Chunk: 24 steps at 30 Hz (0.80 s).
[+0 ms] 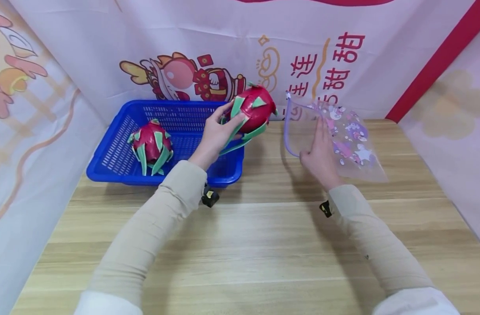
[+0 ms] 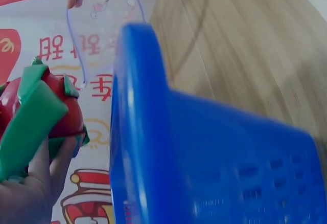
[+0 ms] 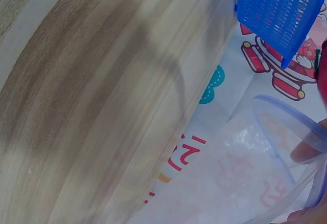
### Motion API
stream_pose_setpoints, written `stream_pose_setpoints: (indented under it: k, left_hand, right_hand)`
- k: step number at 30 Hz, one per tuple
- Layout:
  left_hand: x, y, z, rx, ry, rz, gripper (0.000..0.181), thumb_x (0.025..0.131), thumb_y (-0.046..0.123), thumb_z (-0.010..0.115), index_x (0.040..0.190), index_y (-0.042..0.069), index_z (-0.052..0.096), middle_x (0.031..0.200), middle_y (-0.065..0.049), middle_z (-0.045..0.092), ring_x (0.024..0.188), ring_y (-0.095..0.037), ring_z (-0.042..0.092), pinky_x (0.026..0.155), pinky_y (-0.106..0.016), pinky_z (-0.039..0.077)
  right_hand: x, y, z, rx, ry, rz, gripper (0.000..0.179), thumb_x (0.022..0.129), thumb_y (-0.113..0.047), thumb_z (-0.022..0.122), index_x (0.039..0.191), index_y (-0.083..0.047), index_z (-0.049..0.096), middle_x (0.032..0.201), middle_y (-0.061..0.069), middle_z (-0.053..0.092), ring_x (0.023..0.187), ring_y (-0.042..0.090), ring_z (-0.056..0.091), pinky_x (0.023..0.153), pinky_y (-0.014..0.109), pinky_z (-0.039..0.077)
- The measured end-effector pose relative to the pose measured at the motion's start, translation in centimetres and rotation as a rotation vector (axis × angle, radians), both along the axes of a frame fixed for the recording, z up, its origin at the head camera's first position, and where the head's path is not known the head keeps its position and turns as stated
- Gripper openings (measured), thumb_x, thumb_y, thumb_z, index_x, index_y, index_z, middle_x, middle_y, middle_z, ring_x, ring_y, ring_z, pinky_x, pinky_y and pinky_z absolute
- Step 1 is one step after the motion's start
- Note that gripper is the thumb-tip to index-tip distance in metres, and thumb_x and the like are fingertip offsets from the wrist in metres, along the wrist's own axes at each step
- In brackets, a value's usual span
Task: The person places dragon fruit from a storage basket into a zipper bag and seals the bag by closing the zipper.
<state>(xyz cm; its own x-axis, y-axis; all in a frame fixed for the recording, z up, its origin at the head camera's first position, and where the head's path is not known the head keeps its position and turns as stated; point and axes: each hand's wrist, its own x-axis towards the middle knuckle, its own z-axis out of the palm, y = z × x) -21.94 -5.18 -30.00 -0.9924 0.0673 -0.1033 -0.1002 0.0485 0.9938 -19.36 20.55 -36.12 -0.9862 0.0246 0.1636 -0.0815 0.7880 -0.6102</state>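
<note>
the left hand (image 1: 215,134) is gripping a round, glossy red dragon fruit with green leaf-like scales (image 1: 258,114), thumb and fingers curling round its near side, and is holding it up by the right end of a blue, rectangular, slotted plastic basket (image 1: 118,178). a second red dragon fruit with green scales (image 1: 151,134) is sitting inside that basket, toward its left side. well apart from the left hand, the right hand (image 1: 320,158) is pinching a clear, soft plastic bag with a purple edge and pink-and-purple cartoon prints (image 1: 356,151) near its mouth, which is gaping toward the held fruit; the bag is leaning out above the pale wood-grain table (image 1: 255,253). the fruit is looking bulky for one hand, so a loose grip on its slick skin could be letting it roll out and drop onto the rim or the table. one long green scale is hanging down by the basket's right rim, whether touching i cannot tell, and it could be snagging there if the hand were moving low. the thin bag is depending on the right hand alone, so a slackening pinch could be making its mouth fold shut, and splayed scales could be catching on the purple edge.
</note>
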Motion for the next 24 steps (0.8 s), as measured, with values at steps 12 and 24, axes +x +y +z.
stream_pose_setpoints:
  k: [12,24]
  left_hand:
    - [-0.1,3.0,-0.2,-0.031,-0.063,-0.150,0.057,0.090,0.036,0.064,0.143,0.030,0.044,0.145,-0.008,0.044,0.118,-0.027,0.059,0.088,-0.039,0.056]
    - [-0.5,5.7,-0.9,0.023,-0.201,-0.205,0.063,0.090,0.041,0.063,0.146,0.024,0.040,0.144,-0.008,0.048,0.116,-0.023,0.062,0.086,-0.030,0.056]
  right_hand:
    - [0.3,-0.3,0.7,-0.029,0.002,-0.002,0.100,0.079,-0.001,0.057,0.153,-0.009,-0.010,0.162,0.010,-0.011,0.150,0.030,-0.002,0.120,0.052,0.011]
    - [0.9,-0.4,0.9,-0.124,0.016,-0.024,0.104,0.077,-0.002,0.058,0.152,-0.010,-0.014,0.161,0.009,-0.017,0.150,0.029,-0.004,0.119,0.052,0.016]
